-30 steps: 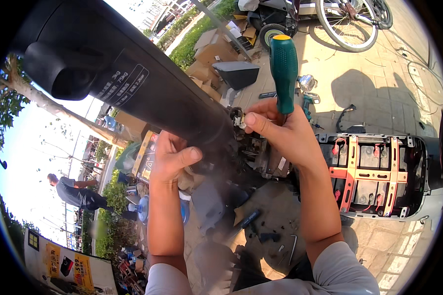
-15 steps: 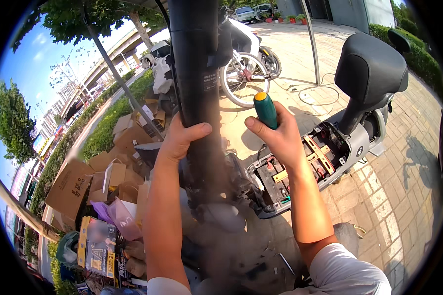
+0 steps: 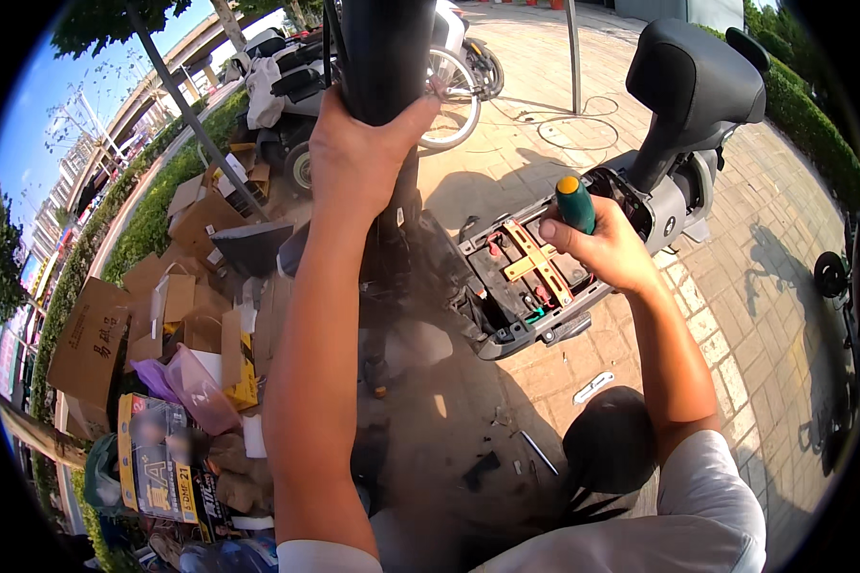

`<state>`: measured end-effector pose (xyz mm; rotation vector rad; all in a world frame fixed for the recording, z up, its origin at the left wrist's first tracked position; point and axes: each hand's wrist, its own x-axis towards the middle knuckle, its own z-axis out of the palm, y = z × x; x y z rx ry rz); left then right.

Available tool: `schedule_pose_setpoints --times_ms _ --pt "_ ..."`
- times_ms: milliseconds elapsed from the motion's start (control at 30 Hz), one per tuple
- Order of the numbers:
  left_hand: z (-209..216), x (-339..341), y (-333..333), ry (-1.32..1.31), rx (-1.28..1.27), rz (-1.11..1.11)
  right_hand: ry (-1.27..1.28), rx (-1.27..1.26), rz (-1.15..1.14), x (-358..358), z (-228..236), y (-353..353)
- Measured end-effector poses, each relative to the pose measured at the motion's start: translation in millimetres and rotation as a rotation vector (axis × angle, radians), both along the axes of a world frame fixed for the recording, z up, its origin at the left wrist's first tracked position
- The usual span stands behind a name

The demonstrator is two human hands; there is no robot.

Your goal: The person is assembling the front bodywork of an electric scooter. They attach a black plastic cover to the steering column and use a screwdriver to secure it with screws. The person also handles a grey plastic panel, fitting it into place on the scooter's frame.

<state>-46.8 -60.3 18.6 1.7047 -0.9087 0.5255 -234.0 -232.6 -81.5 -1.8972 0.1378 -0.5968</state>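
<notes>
My left hand (image 3: 368,153) is wrapped round a thick dark column (image 3: 384,57) that rises out of the top of the view. Its thumb lies across the near face of the column. In my right hand (image 3: 613,246) is a screwdriver (image 3: 574,202) with a green handle and a yellow butt end pointing up; its shaft is hidden. That hand is over the right side of an electric scooter's open battery compartment (image 3: 492,339). Dark batteries lie inside under orange metal brackets (image 3: 535,260). The scooter's black seat (image 3: 693,81) is at the far right end.
Cardboard boxes (image 3: 86,334), a pink plastic bin (image 3: 201,392) and a printed carton (image 3: 153,468) crowd the left. A thin metal rod (image 3: 539,453) and a white-handled tool (image 3: 593,387) lie on the paving. Behind stand a white-wheeled bike (image 3: 454,105) and a canopy pole (image 3: 573,57).
My left hand has moved higher up the column. My right hand has gone to the right with the screwdriver, over the battery compartment. The whole view has shifted lower.
</notes>
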Motion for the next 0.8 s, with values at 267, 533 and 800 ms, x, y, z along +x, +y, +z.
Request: schedule_pose_setpoints --times_ms 267,533,800 --pt "-7.7 -10.8 3.4 -0.07 0.044 0.121 1.119 -0.118 -0.305 -172.5 -303.6 -92.2" --pt "37.3 -31.9 37.6 0.369 0.353 -0.208 1.268 0.089 -0.266 -260.3 -449.1 -96.5" --pt "14.6 -25.0 53.7 0.405 0.201 -0.56 1.167 0.154 -0.267 -241.2 -419.8 -96.2"
